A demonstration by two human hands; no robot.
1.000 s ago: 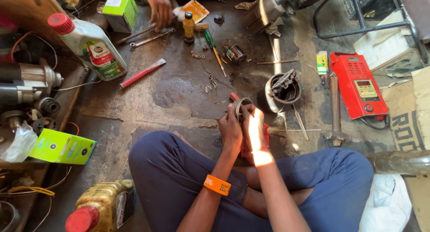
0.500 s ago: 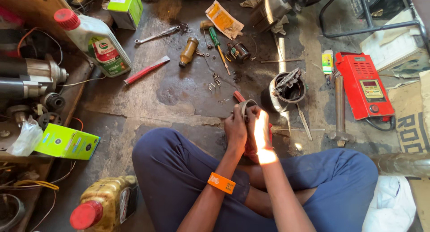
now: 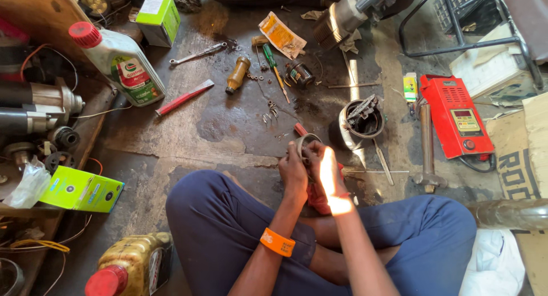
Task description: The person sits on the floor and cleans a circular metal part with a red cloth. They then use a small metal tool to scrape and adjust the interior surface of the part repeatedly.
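Head view showed the left hand and right hand both gripping a metal ring between them, above the lap.

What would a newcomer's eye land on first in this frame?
Both hands meet at centre over the oily floor: the left hand and the sunlit right hand grip a small metal ring. To the right lies a bright red tester box; at upper left stands a white oil bottle with red cap.
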